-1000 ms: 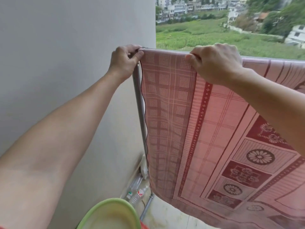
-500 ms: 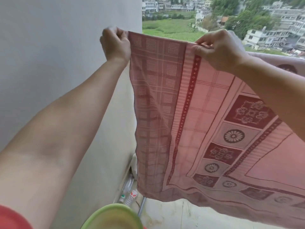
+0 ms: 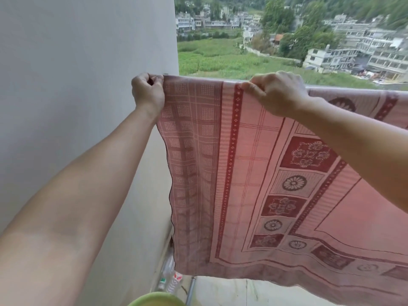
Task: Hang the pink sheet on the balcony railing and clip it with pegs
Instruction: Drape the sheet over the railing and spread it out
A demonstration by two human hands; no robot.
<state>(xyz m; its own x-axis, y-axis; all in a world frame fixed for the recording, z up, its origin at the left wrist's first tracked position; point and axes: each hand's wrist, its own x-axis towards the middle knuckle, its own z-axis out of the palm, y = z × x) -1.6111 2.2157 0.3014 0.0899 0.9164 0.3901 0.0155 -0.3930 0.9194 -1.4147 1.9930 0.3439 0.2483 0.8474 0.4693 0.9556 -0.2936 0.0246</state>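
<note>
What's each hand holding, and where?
Both grip the pink sheet by its top edge: left hand at the corner by the wall, right hand further along.

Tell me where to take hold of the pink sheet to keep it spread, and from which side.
Take the pink sheet by its top edge, from the near side. That edge runs straight and level, while the rest hangs limp below it. The left hand pinches the corner by the wall; the right hand pinches the edge at the dark red band.

Am counting from my station. Am logging one pink sheet (image 3: pixel 254 173). Two hands: left hand (image 3: pixel 148 93), right hand (image 3: pixel 276 93). Am reading two plastic bottles (image 3: pixel 174 283), one green basin (image 3: pixel 156 300), one metal post (image 3: pixel 191 290).
</note>
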